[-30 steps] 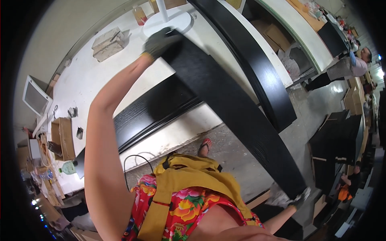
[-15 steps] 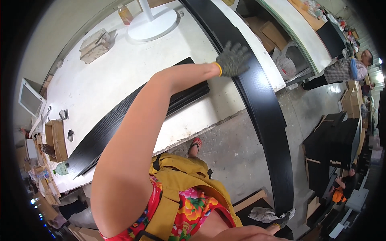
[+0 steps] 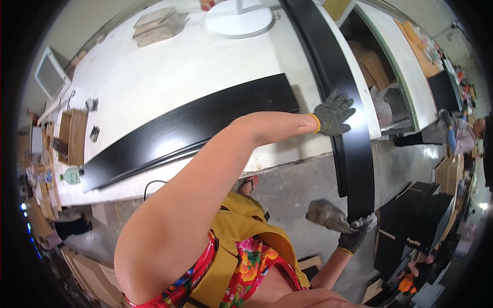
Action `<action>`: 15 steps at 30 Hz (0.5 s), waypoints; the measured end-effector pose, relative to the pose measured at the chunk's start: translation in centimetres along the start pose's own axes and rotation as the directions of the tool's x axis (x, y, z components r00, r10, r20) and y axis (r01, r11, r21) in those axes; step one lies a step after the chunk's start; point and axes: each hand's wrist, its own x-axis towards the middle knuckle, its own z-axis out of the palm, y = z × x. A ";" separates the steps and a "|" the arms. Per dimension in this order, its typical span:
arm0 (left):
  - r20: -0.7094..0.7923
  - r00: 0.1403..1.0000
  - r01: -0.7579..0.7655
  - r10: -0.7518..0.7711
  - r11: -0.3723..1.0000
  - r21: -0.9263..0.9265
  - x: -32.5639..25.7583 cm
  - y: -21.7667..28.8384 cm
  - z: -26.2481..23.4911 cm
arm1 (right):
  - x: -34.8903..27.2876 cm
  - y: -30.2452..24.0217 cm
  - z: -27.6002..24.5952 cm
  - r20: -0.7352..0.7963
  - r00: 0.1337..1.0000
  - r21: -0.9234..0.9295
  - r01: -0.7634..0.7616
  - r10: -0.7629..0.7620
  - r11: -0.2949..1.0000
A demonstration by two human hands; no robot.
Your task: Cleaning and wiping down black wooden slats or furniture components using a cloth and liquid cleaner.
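A long black panel (image 3: 336,77) runs from the top of the view down past the right edge of the white table (image 3: 154,87). My left hand (image 3: 333,112), in a grey knit glove, lies flat against the panel's left edge with its fingers spread. My right hand (image 3: 354,237), also gloved, grips the panel's lower end near the floor. A second, wider black panel (image 3: 190,128) lies flat on the table, left of my left arm.
A white round base (image 3: 239,18) and wooden blocks (image 3: 154,25) sit at the table's far side, an open cardboard box (image 3: 72,134) at its left end. Dark boards (image 3: 421,220) stand at the right. Another person (image 3: 462,136) bends there. A blurred grey object (image 3: 326,215) lies by my right hand.
The long panel has swung from a diagonal across the table to the table's right edge. My left hand slid down it and went from gripping to flat with spread fingers.
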 end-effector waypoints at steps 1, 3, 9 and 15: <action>-0.005 0.999 0.032 -0.032 0.999 -0.018 0.0 0.5 0.4 | -0.1 0.2 2.8 0.030 0.999 0.033 -0.041 0.040 0.999; -0.043 0.997 0.062 -0.065 0.995 -0.073 -0.1 1.8 1.0 | 0.5 0.6 5.0 0.131 0.989 0.024 -0.075 0.072 0.997; -0.058 0.995 0.070 -0.076 0.993 -0.092 -1.6 5.0 0.1 | 4.2 3.1 9.1 0.385 0.868 -0.498 0.481 -0.313 0.721; 0.062 0.998 0.027 0.016 0.773 -0.634 -8.9 8.5 -3.6 | 7.2 5.4 5.2 0.524 0.731 -0.608 0.681 -0.438 0.409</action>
